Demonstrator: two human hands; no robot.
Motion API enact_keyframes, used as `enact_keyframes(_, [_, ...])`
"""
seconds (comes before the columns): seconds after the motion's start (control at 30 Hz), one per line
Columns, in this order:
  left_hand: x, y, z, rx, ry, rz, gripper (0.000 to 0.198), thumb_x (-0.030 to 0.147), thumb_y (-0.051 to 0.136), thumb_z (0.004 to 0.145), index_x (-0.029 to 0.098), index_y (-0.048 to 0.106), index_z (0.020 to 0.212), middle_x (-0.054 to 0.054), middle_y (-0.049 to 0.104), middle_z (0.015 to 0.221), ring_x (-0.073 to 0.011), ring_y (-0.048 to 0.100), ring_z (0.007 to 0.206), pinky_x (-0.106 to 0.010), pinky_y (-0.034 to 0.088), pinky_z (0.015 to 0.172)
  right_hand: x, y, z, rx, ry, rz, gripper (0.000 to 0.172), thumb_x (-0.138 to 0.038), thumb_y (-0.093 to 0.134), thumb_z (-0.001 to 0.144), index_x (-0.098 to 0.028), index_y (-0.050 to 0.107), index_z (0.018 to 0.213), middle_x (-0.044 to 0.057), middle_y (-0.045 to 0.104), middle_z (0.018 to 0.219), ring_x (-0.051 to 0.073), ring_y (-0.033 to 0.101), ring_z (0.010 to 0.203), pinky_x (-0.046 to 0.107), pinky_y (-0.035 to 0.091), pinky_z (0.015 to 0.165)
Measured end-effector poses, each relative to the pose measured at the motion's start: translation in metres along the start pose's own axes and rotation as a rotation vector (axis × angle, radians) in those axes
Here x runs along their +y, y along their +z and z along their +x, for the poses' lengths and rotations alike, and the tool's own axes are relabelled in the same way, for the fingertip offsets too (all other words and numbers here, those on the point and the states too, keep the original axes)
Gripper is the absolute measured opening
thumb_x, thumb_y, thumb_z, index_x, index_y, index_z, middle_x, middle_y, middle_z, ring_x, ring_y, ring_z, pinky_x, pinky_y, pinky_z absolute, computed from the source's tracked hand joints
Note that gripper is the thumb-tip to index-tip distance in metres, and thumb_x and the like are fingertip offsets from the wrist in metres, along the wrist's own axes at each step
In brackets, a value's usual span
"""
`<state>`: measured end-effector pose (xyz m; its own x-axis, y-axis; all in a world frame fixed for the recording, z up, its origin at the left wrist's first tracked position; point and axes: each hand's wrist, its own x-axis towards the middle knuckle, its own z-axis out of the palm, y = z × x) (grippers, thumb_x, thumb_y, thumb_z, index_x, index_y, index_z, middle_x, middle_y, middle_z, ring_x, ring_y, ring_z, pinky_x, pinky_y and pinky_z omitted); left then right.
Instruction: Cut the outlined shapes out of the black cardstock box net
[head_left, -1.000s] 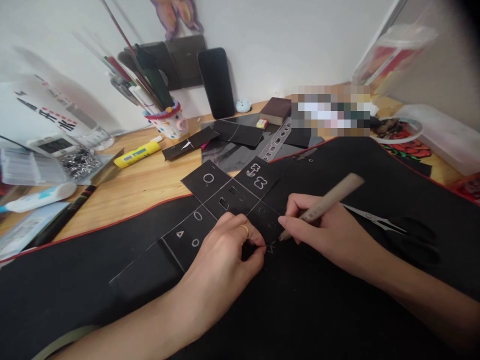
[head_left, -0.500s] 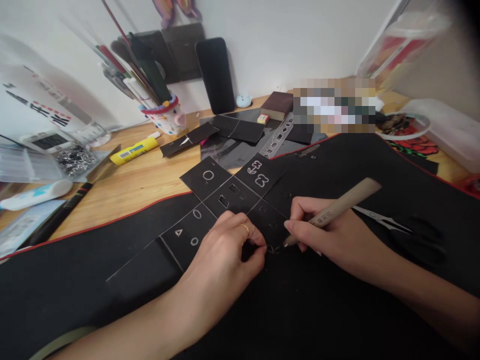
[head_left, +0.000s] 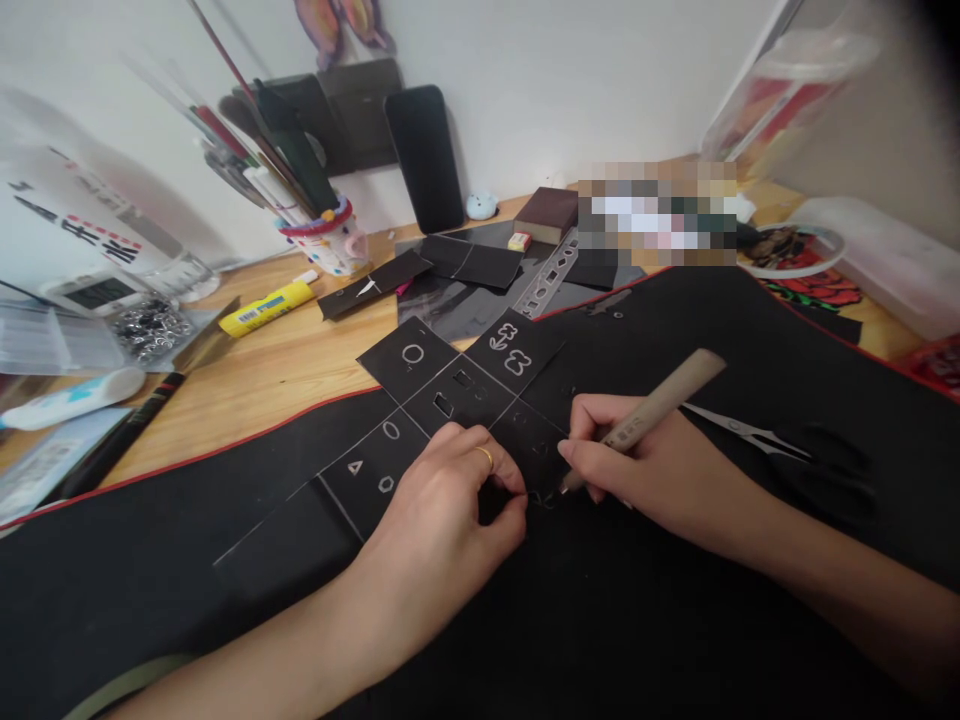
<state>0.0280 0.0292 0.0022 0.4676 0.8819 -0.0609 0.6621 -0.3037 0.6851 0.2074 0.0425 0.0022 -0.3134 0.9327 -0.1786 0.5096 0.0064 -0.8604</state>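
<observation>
A cross-shaped sheet of black card (head_left: 463, 405) lies on the black mat, with white lines, outlined shapes and small cut-outs on its panels. My left hand (head_left: 442, 520), a ring on one finger, rests over its lower part. Thumb and fingertips pinch together at the card's near edge, beside a small shape there. My right hand (head_left: 637, 460) grips a beige pen-shaped craft knife (head_left: 667, 395) like a pencil. The metal tip points down at the card's near right edge, close to my left fingertips. Whether it touches the card I cannot tell.
Scissors (head_left: 780, 445) lie right of my right hand. Farther back are a shape stencil ruler (head_left: 551, 275), black card scraps (head_left: 469, 258), a yellow glue stick (head_left: 268, 307), a pen cup (head_left: 324, 240) and a phone (head_left: 425, 158). A black-handled knife (head_left: 127, 430) lies left.
The view has shifted slightly. My right hand and the craft knife have moved a little left, nearer my left fingertips. My left hand keeps its pinch on the card.
</observation>
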Motion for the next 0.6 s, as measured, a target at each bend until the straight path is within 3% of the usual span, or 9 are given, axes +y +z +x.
enact_keyframes(0.2, [0.001, 0.000, -0.001, -0.012, 0.018, 0.036, 0.014, 0.010, 0.052, 0.072, 0.022, 0.055, 0.079, 0.003, 0.055, 0.080, -0.0145, 0.045, 0.079, -0.029, 0.037, 0.071, 0.000, 0.001, 0.000, 0.011, -0.046, -0.022, 0.018, -0.022, 0.049, 0.074, -0.019, 0.044, 0.057, -0.006, 0.045, 0.049, 0.007, 0.040, 0.046, 0.019, 0.031, 0.042])
enact_keyframes(0.6, [-0.009, -0.009, 0.000, -0.110, 0.068, -0.084, 0.015, 0.009, 0.055, 0.070, 0.022, 0.061, 0.068, 0.004, 0.057, 0.081, -0.0109, 0.051, 0.079, -0.024, 0.041, 0.072, 0.002, 0.001, 0.000, -0.002, -0.047, -0.025, 0.019, -0.023, 0.048, 0.075, -0.019, 0.041, 0.058, -0.006, 0.044, 0.050, 0.008, 0.039, 0.048, 0.019, 0.031, 0.043])
